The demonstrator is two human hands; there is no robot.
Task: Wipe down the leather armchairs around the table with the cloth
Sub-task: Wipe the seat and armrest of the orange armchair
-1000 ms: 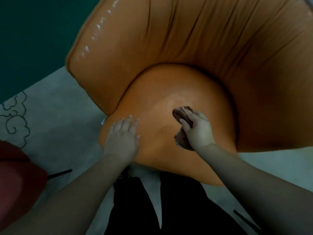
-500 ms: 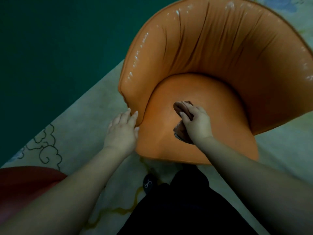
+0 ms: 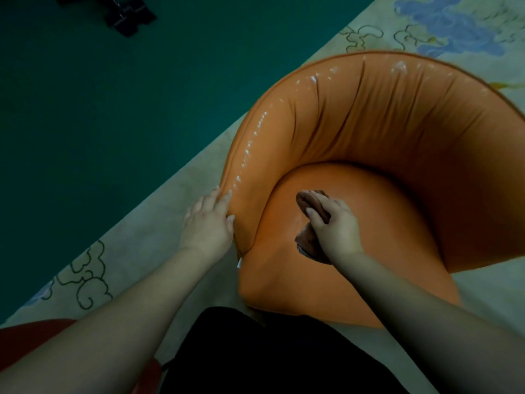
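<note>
Nearest the camera: dark clothing (image 3: 270, 354) of the person fills the lower centre, with both bare forearms reaching forward from the bottom corners. A red rounded object (image 3: 34, 336) shows at the lower left edge; what it is cannot be told.

Left hand (image 3: 207, 223): grip spread, fingers straight and laid against the outer face of the orange leather armchair (image 3: 397, 155) at the front end of its left arm wall. The thumb lies against the wall's front edge. It holds nothing.

Right hand (image 3: 335, 226): grip closed round a brown cloth (image 3: 311, 201). The cloth is bunched; one end projects beyond the fingers and the other end hangs below the palm. The hand and cloth are over the left part of the seat cushion (image 3: 397, 237); whether the cloth touches the leather cannot be told.

Armchair: curved back and arm wall wrap around the cushion. The back is creased in folds. The top edge on the left side carries glossy highlights.

Beyond: the chair stands on a pale rug (image 3: 147, 223) with dark scroll outlines and a blue motif at the far right. Past the rug's edge lies dark green floor (image 3: 99, 95), with a small black object (image 3: 127, 12) at the top left.
</note>
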